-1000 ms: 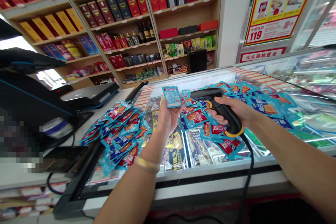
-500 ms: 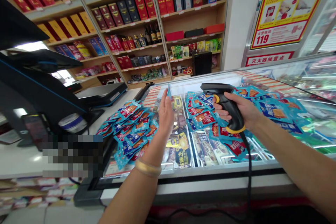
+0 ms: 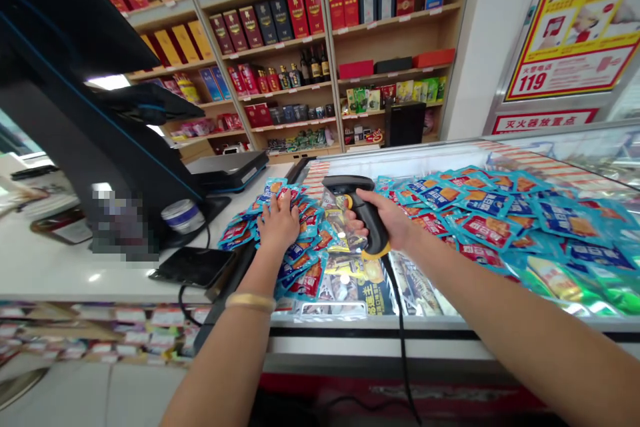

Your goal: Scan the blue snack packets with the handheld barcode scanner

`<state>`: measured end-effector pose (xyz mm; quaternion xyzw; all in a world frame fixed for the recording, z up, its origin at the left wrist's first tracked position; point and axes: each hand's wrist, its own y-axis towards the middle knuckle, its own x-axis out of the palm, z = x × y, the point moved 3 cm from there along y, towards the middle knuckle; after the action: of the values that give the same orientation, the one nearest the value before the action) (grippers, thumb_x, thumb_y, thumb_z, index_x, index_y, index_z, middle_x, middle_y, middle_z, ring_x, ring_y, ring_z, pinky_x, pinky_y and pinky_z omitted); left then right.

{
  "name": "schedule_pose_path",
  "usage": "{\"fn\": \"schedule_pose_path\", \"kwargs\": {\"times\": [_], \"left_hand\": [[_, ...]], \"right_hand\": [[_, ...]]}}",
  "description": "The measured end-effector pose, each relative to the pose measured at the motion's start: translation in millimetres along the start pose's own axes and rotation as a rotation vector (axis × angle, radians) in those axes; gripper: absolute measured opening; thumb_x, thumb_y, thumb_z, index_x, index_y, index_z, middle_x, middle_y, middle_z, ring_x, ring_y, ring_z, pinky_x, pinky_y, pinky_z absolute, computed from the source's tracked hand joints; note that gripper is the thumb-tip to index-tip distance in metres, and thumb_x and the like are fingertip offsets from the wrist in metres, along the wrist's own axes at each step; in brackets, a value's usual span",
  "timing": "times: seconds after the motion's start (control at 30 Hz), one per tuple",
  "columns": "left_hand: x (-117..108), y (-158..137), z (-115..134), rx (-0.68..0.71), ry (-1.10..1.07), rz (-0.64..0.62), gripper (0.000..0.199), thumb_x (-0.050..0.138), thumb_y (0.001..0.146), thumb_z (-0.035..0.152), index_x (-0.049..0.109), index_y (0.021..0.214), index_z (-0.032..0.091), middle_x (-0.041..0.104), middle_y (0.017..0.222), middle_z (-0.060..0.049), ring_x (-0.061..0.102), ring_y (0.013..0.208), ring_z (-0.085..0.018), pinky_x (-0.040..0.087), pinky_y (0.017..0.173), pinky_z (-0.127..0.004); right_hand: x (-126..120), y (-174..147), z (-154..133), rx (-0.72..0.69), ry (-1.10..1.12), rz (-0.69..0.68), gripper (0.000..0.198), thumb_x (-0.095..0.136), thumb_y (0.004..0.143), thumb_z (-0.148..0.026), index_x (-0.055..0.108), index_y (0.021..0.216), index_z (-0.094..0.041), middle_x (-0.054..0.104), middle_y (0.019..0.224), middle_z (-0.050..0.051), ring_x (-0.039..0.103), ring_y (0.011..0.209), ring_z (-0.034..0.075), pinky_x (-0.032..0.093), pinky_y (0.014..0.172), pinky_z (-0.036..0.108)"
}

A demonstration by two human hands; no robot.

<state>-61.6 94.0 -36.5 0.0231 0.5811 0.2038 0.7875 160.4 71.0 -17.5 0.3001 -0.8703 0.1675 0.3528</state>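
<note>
My left hand (image 3: 279,223) rests on top of the left pile of snack packets (image 3: 306,277), fingers spread over the blue, red and teal wrappers. Whether its fingertips pinch a packet is hard to make out; the fingers look apart. In my right hand (image 3: 385,217) is a black and yellow barcode scanner (image 3: 367,213), its head pointing left toward the piles' gap. The scanner's cord (image 3: 400,320) hangs down over the front edge. A second, wider heap of the same packets (image 3: 483,203) spreads over the glass freezer lid to the right, behind and beside my right forearm.
Below the glass of the freezer (image 3: 320,310) lie wrapped foods. A dark checkout screen stand (image 3: 100,93), a scale (image 3: 227,170), a tape roll (image 3: 183,215) and a black phone-like device (image 3: 193,267) occupy the left counter. Shelves (image 3: 280,47) of boxes and bottles stand behind.
My left hand has moved left and down from above the glass onto the left pile. The scanner in my right hand has shifted left. The view has turned slightly.
</note>
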Motion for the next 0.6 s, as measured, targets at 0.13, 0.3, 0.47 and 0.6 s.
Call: {"fn": "schedule_pose_path", "kwargs": {"times": [0.13, 0.3, 0.47, 0.6], "left_hand": [[-2, 2, 1, 0.009, 0.000, 0.035, 0.062, 0.030, 0.096, 0.045, 0.030, 0.154, 0.026, 0.023, 0.163, -0.014, 0.018, 0.149, -0.042, 0.016, 0.115, -0.065], [-20, -5, 12, 0.035, 0.022, 0.176, 0.064, 0.032, 0.096, 0.048, 0.031, 0.154, 0.021, 0.022, 0.163, -0.017, 0.010, 0.150, -0.043, 0.011, 0.115, -0.068], [-25, -13, 65, 0.274, -0.162, 0.286, 0.067, 0.052, 0.090, 0.043, 0.036, 0.150, 0.018, 0.032, 0.158, -0.020, 0.022, 0.148, -0.037, 0.020, 0.118, -0.059], [-7, -33, 132, 0.584, -0.434, 0.103, 0.072, 0.061, 0.085, 0.042, 0.038, 0.148, 0.016, 0.048, 0.145, -0.020, 0.045, 0.136, -0.029, 0.034, 0.115, -0.046]], "right_hand": [[-4, 5, 11, 0.021, 0.022, -0.027, 0.022, 0.049, 0.094, -0.034, 0.056, 0.086, -0.016, 0.053, 0.064, 0.001, 0.047, 0.047, 0.009, 0.040, 0.039, 0.016], [-12, -6, -3, -0.029, 0.019, -0.010, 0.020, 0.049, 0.094, -0.034, 0.056, 0.087, -0.016, 0.053, 0.065, 0.001, 0.047, 0.048, 0.009, 0.041, 0.040, 0.016], [-26, -40, -49, -0.145, -0.044, 0.061, 0.022, 0.048, 0.093, -0.035, 0.056, 0.086, -0.016, 0.050, 0.064, 0.000, 0.043, 0.046, 0.008, 0.040, 0.038, 0.016], [-56, -79, -86, -0.204, -0.111, 0.131, 0.021, 0.049, 0.092, -0.036, 0.056, 0.089, -0.016, 0.050, 0.067, 0.001, 0.041, 0.046, 0.009, 0.040, 0.036, 0.018]]}}
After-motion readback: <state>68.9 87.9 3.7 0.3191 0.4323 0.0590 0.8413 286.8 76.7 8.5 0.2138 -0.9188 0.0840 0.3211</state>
